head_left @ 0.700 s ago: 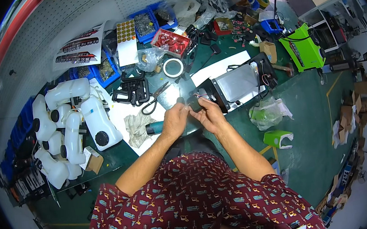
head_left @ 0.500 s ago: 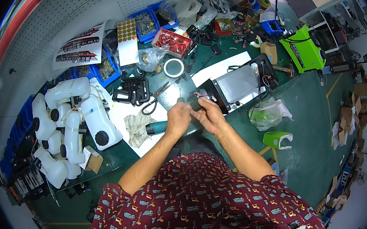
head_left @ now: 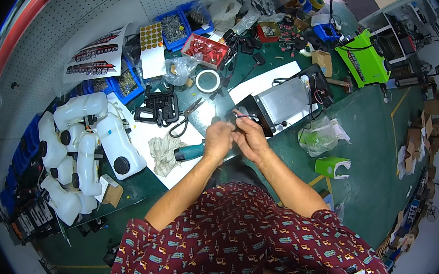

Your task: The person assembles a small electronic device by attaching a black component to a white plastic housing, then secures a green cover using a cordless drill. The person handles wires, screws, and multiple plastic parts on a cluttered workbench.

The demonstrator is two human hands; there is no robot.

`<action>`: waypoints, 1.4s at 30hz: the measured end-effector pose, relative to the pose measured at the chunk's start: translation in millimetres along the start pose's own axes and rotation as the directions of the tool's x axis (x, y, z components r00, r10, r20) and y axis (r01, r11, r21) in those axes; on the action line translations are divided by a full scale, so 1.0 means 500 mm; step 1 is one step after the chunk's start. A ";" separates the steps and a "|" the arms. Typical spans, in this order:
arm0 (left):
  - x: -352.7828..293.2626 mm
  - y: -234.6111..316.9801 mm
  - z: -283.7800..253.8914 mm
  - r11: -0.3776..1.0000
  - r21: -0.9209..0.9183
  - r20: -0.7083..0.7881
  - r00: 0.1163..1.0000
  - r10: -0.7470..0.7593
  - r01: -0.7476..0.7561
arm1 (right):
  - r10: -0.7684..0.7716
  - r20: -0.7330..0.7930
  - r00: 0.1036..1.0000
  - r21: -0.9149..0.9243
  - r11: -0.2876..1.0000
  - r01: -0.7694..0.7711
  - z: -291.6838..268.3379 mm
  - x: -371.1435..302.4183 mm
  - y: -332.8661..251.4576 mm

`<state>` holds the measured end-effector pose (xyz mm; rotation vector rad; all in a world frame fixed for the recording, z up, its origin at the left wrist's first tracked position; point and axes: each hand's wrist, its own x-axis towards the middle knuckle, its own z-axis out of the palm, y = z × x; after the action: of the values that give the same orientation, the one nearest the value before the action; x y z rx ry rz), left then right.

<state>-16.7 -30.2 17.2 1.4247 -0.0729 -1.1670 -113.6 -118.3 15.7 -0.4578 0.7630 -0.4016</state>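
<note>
My left hand [head_left: 218, 139] is closed, its fingers curled in front of the black device; whatever lies inside them is hidden. Close beside it, my right hand [head_left: 253, 138] has its thumb and fingers bent together at thin wires [head_left: 249, 116] that run from the device's near left end. The black device [head_left: 264, 114], with a grey rectangular panel [head_left: 284, 100] on top, lies tilted across the bench. Left of my left hand is a teal-and-black cylindrical tool [head_left: 190, 152], partly behind my wrist. Black-handled scissors [head_left: 185, 118] lie open beyond it.
White plastic tanks [head_left: 119, 147] with black caps crowd the left side. Black handle-shaped parts [head_left: 159, 109], a tape roll [head_left: 208, 81] and a red parts bin [head_left: 205, 51] lie farther back. On the right are a plastic bag [head_left: 320, 137], green cover [head_left: 333, 167] and green machine housing [head_left: 362, 60].
Both hands have shifted slightly, the left one to the right and the right one turning at the fingers. A dark piece seen between them earlier is now mostly hidden. The device stays put.
</note>
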 end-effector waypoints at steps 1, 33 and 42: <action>0.002 -0.003 0.000 1.000 0.009 0.012 1.000 0.014 -0.014 | -0.004 -0.001 1.000 0.008 1.000 0.004 0.000 0.001 0.000; 0.082 -0.008 -0.185 0.345 0.915 0.070 0.924 0.376 -0.210 | 0.094 -0.055 0.994 0.055 0.994 -0.091 0.020 -0.007 -0.025; 0.036 0.000 -0.083 0.975 -0.207 0.490 0.871 0.030 0.082 | 0.118 -0.104 0.988 -0.031 0.992 -0.122 0.019 -0.054 -0.028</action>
<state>19.5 -12.4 -3.1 0.9074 -0.2717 -1.4909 -126.6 -114.1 44.3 -0.4260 0.8938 -0.3004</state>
